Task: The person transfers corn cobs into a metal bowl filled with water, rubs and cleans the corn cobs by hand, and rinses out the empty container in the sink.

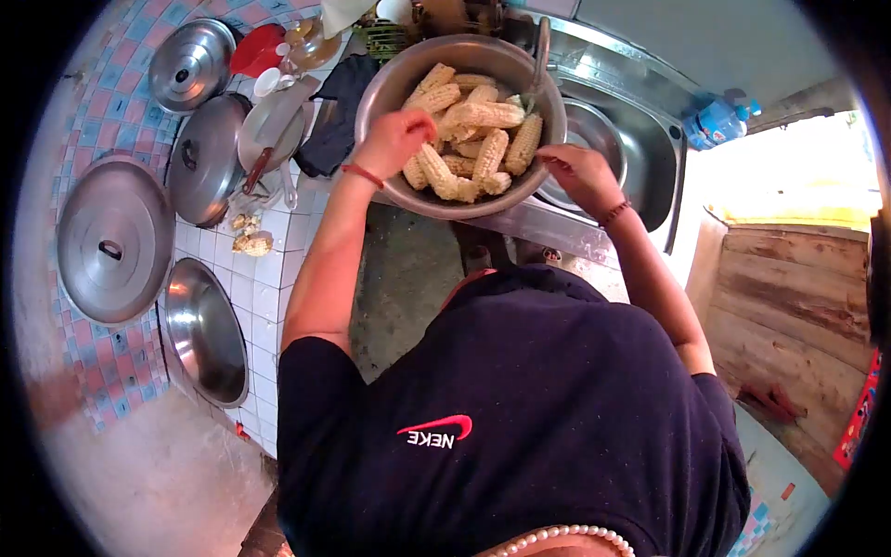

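A large metal basin (369,93) holds several peeled corn cobs (487,115). Over its left side is my left hand (399,137), fingers curled together above the cobs; whatever they hold, if anything, is hidden. At the right rim, my right hand (580,174) has its fingertips pinched over the basin's edge. A metal handle (541,56) rises from the back right of the basin, its lower end among the cobs.
A steel sink (661,172) with a round metal bowl (608,139) lies to the right, near a blue bottle (715,125). On the left tiled counter are metal lids (125,265), a knife (260,167), corn pieces (252,243), a black cloth (345,97) and an empty basin (200,306).
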`<move>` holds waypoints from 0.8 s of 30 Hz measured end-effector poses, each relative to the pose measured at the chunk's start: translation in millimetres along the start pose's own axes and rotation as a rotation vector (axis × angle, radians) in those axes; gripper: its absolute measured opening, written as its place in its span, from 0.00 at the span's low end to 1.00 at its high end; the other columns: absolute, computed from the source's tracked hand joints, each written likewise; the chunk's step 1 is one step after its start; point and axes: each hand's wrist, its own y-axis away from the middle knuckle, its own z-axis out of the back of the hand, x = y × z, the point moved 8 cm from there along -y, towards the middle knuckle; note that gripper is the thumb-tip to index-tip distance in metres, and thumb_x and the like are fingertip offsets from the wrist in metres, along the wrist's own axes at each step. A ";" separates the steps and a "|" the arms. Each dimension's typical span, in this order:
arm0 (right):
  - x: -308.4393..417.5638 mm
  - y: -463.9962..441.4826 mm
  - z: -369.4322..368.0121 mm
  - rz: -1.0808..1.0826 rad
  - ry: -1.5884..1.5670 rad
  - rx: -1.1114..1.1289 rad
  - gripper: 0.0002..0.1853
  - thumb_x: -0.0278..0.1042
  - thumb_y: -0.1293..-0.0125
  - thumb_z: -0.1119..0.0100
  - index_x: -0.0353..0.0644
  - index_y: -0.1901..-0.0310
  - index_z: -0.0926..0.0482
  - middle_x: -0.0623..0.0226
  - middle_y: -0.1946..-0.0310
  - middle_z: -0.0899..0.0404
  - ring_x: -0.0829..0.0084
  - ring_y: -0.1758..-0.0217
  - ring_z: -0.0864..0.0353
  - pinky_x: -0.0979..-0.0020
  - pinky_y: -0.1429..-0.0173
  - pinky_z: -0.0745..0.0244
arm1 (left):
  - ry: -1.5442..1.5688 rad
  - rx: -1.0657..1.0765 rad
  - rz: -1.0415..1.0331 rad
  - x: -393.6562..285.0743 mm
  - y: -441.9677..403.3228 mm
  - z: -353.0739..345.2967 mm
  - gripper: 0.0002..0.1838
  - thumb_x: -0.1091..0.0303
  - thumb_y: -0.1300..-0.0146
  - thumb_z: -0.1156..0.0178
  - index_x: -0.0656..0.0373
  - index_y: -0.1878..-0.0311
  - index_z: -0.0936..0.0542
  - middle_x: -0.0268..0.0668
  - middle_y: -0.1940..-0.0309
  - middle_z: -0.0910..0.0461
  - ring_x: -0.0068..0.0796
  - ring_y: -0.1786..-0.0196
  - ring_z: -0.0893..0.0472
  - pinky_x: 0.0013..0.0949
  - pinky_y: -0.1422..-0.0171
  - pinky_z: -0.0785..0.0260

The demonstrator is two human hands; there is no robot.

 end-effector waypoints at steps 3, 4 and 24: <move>17.6 -26.7 -57.9 0.076 -0.041 0.132 0.11 0.36 0.35 0.44 0.45 0.56 0.16 0.54 0.62 0.16 0.52 0.57 0.17 0.57 0.50 0.22 | -0.200 0.095 -0.096 -1.9 24.8 -34.8 0.12 0.59 0.42 0.34 0.54 0.59 0.14 0.44 0.61 0.16 0.44 0.54 0.17 0.42 0.49 0.26; 18.1 -32.7 -73.7 0.063 0.017 0.165 0.11 0.37 0.36 0.44 0.45 0.57 0.16 0.53 0.63 0.16 0.51 0.57 0.17 0.56 0.51 0.22 | -0.420 -0.004 -0.168 -3.8 31.6 -46.5 0.16 0.57 0.47 0.31 0.54 0.58 0.14 0.43 0.61 0.16 0.45 0.54 0.18 0.43 0.48 0.26; 31.9 -55.5 -155.2 -0.062 0.278 0.303 0.14 0.44 0.43 0.38 0.44 0.61 0.15 0.58 0.59 0.17 0.55 0.56 0.17 0.56 0.51 0.22 | -0.464 -0.060 -0.424 41.1 21.5 -55.8 0.28 0.82 0.57 0.38 0.51 0.48 0.18 0.35 0.46 0.19 0.46 0.40 0.26 0.43 0.37 0.29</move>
